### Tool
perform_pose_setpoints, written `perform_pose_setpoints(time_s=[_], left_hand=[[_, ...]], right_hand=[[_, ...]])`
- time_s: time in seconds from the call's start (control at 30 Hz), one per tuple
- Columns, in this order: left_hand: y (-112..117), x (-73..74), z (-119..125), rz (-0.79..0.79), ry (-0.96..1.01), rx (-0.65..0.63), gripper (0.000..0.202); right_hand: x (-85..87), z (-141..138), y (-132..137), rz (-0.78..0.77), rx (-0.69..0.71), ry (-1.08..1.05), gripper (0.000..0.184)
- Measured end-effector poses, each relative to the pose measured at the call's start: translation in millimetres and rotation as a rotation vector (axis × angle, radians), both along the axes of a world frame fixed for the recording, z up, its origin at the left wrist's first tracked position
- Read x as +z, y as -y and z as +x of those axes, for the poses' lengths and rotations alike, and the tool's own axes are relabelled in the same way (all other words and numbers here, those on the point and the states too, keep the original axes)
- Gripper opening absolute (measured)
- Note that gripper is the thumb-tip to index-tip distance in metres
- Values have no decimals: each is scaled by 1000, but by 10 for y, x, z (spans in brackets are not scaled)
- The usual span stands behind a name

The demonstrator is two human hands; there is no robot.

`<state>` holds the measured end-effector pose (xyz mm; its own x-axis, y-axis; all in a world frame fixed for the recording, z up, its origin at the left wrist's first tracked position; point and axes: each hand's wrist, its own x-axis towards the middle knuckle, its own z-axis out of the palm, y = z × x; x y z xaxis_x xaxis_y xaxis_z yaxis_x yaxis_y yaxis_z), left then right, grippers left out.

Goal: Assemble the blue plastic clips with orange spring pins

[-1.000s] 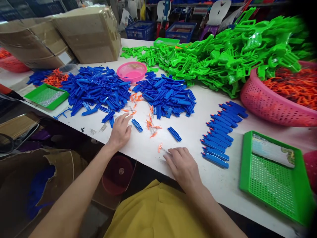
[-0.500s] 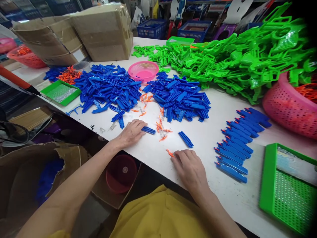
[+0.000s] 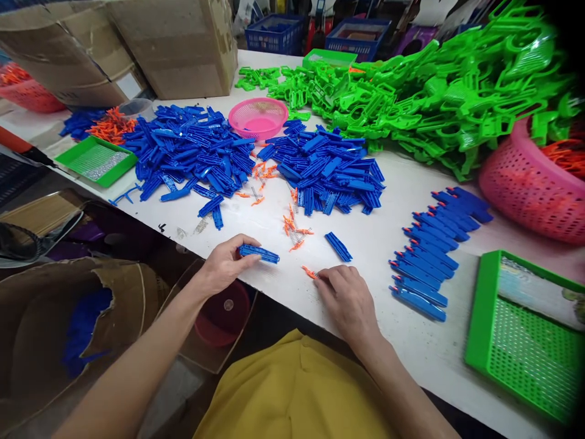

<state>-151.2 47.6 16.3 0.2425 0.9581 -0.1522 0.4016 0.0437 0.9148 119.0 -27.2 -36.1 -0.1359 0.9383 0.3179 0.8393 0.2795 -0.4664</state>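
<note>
Between thumb and fingers, my left hand [image 3: 225, 263] grips a blue plastic shell [image 3: 258, 253], its ribbed inner side facing up, over the table's front edge. My right hand [image 3: 347, 296] rests at the tabletop with its fingertips pinched on a small orange plastic piece [image 3: 309, 272]. Another blue shell [image 3: 339, 246] lies alone beyond my right hand. Farther in, several orange pieces with thin springs [image 3: 296, 228] are scattered. To the right, blue shells with orange tips [image 3: 423, 268] lie in a slanting row.
Two heaps of blue shells [image 3: 192, 152] lie behind, with a pink basket [image 3: 258, 117] between them. Green plastic gun-shaped parts [image 3: 411, 103] are piled at the back right. A green tray [image 3: 484, 317] and a large pink basket [image 3: 516, 189] stand right; cardboard boxes [image 3: 173, 55] stand back left.
My left hand has picked the blue shell up off the table and turned it, drawing it nearer to me. The right hand stays by the orange piece. The view has shifted slightly.
</note>
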Motion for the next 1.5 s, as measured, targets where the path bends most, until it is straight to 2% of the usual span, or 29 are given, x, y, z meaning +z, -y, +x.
perform_pose_setpoints(time_s=[0.1,0.23,0.33,0.43,0.53,0.6,0.67,0.73,0.87,0.93,1.0,1.07,1.23,1.4,1.5], left_hand=[[169,-98,108,-147,269,138,31],[302,-223,312,-262,426,219,30],[347,-235,469,-295,417,170,28],[352,-187,590,-290,384,71,25],[342,-127,672,-318,432,-5,27],[350,-113,729,-383,537,-10,30],[379,-135,810,-465,694,41,33],[423,-184,925,-512,868,151,35],[489,-255,1173,-463,1063,405,28],[490,-245,1253,-447,1078,424,23],[475,-215,1292,-463,1095,385,22],[459,-187,1307,-490,1114,358,22],[458,-199,1340,-532,1125,337,21],[475,-242,1391,-635,1201,331,28],[464,-217,1411,-701,1225,371,35]], right_hand=[[-8,-6,-4,1,1,15,17],[55,-1,27,-7,-21,-56,15],[204,-11,59,1,-46,-257,8],[340,-66,58,33,7,-359,5],[364,-136,28,-7,78,-389,8],[334,-163,17,-65,57,-430,13],[301,-169,25,-133,0,-479,17],[278,-168,48,-199,-61,-521,19],[267,-179,90,-322,-144,-602,24],[284,-179,99,-370,-186,-656,27],[320,-157,105,-402,-206,-704,29],[368,-112,114,-369,-197,-701,27],[434,-16,132,-186,-139,-516,16],[347,-38,98,-122,-29,-348,13],[303,-36,86,-155,-17,-332,10]])
